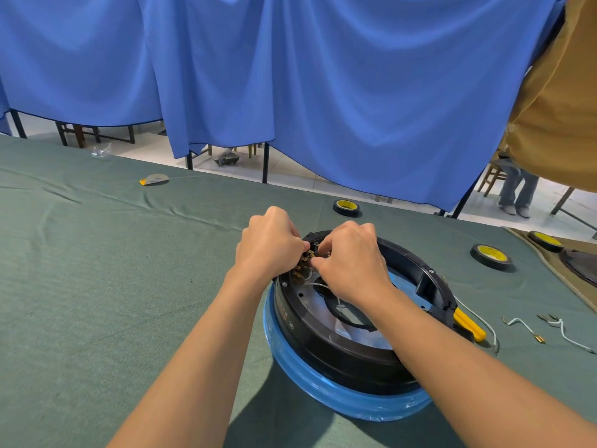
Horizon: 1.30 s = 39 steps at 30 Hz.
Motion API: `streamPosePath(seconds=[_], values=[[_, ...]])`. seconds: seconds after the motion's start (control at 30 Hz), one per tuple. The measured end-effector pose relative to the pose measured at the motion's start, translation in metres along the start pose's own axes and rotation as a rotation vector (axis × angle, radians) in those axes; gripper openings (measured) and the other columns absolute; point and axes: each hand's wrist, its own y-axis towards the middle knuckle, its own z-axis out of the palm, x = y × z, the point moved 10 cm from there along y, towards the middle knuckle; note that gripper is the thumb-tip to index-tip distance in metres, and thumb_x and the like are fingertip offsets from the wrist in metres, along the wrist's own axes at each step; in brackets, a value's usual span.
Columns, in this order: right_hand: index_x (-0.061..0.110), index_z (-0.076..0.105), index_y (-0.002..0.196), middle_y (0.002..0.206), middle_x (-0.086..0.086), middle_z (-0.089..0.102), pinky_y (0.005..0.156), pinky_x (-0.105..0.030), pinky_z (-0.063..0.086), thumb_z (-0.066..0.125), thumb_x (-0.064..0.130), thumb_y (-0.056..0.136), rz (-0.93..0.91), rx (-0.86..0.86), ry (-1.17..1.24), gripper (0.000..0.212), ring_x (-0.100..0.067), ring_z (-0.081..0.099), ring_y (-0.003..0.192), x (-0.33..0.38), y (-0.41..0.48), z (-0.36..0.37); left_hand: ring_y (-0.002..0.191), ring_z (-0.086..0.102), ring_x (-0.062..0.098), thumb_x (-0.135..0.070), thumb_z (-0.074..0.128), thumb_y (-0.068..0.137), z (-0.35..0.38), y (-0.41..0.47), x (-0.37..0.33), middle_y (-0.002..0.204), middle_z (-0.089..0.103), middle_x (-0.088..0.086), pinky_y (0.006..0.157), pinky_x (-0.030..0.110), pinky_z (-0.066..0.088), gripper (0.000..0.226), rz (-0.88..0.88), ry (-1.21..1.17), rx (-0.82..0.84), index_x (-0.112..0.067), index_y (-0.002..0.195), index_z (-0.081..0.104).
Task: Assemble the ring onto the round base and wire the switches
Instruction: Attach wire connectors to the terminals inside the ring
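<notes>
Well short of your fingers, toward you, the round base [323, 396] (wrapped in blue film, likely slick) lies on the green cloth [97, 286] with the black ring [323, 347] seated on it. Both look rigid and heavy enough to stay put. Just under your right hand [350, 263] trails a thin white wire [318, 287], limp and light, so take it by its metal end. At your fingertips sit the switches [303, 263]. Your left hand [269, 245] and the right are both curled, pinching at the brass tabs, which probably bend easily. Beyond your fingers lies a tape roll [347, 207].
</notes>
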Motion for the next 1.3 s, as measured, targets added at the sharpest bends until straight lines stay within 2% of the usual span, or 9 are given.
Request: streamPosePath(seconds=[0.2, 0.33, 0.5, 0.63, 0.73, 0.93, 1.1, 1.3], values=[[0.011, 0.068, 0.095, 0.111, -0.002, 0.055, 0.083, -0.040, 0.048, 0.064, 0.016, 0.085, -0.094, 0.013, -0.123, 0.011, -0.022, 0.038, 0.114, 0.017, 0.000, -0.001, 0.103, 0.058, 0.031, -0.031, 0.071, 0.086, 0.000, 0.000, 0.001, 0.102, 0.067, 0.010, 0.085, 0.042, 0.052, 0.021, -0.009, 0.002, -0.018, -0.016, 0.099, 0.074], [0.012, 0.065, 0.089, 0.105, -0.003, 0.053, 0.077, -0.039, 0.044, 0.065, 0.013, 0.082, 0.008, 0.048, -0.085, 0.007, -0.024, 0.036, 0.115, 0.010, 0.001, -0.001, 0.100, 0.058, 0.032, -0.028, 0.070, 0.086, 0.000, 0.000, 0.002, 0.100, 0.066, 0.011, 0.081, 0.040, 0.050, 0.017, -0.028, -0.007, -0.024, -0.015, 0.097, 0.073], [0.012, 0.070, 0.090, 0.099, -0.001, 0.051, 0.076, -0.038, 0.043, 0.065, 0.014, 0.081, 0.082, 0.086, -0.044, 0.011, -0.024, 0.035, 0.116, 0.001, 0.002, 0.002, 0.101, 0.056, 0.031, -0.029, 0.071, 0.086, 0.001, 0.001, 0.002, 0.104, 0.066, 0.010, 0.080, 0.038, 0.047, 0.020, -0.042, -0.015, -0.028, -0.016, 0.102, 0.073], [0.012, 0.073, 0.089, 0.103, -0.003, 0.058, 0.075, -0.037, 0.045, 0.067, 0.014, 0.082, 0.093, 0.106, 0.004, 0.009, -0.023, 0.036, 0.114, -0.005, 0.004, 0.005, 0.104, 0.057, 0.031, -0.029, 0.072, 0.086, 0.000, 0.000, 0.004, 0.107, 0.066, 0.010, 0.087, 0.041, 0.050, 0.022, -0.049, -0.027, -0.024, -0.016, 0.104, 0.073], [0.015, 0.076, 0.087, 0.107, -0.001, 0.058, 0.072, -0.034, 0.040, 0.071, 0.017, 0.083, 0.072, 0.119, 0.025, 0.007, -0.021, 0.036, 0.113, -0.006, 0.005, 0.006, 0.101, 0.056, 0.029, -0.030, 0.071, 0.086, 0.000, 0.000, 0.003, 0.107, 0.066, 0.009, 0.084, 0.039, 0.049, 0.023, -0.046, -0.031, -0.020, -0.016, 0.104, 0.073], [0.017, 0.078, 0.088, 0.108, -0.001, 0.060, 0.072, -0.033, 0.039, 0.070, 0.014, 0.085, 0.048, 0.123, 0.041, 0.009, -0.020, 0.037, 0.113, -0.005, 0.006, 0.007, 0.094, 0.054, 0.027, -0.030, 0.072, 0.086, -0.002, -0.001, 0.003, 0.104, 0.066, 0.008, 0.081, 0.038, 0.049, 0.022, -0.042, -0.043, -0.015, -0.016, 0.103, 0.074], [0.017, 0.077, 0.095, 0.111, -0.002, 0.061, 0.075, -0.034, 0.042, 0.068, 0.013, 0.086, 0.057, 0.138, 0.067, 0.013, -0.021, 0.036, 0.116, -0.006, 0.006, 0.011, 0.098, 0.056, 0.027, -0.031, 0.073, 0.085, -0.002, -0.002, 0.002, 0.104, 0.067, 0.007, 0.086, 0.041, 0.051, 0.023, -0.044, -0.056, -0.010, -0.016, 0.103, 0.074], [0.016, 0.075, 0.100, 0.114, -0.001, 0.060, 0.078, -0.031, 0.035, 0.067, 0.010, 0.088, 0.095, 0.145, 0.148, 0.016, -0.021, 0.033, 0.121, -0.010, 0.005, 0.014, 0.100, 0.059, 0.030, -0.030, 0.075, 0.084, -0.002, -0.004, 0.004, 0.102, 0.067, 0.008, 0.089, 0.044, 0.053, 0.020, -0.063, -0.099, -0.002, -0.016, 0.098, 0.076]])
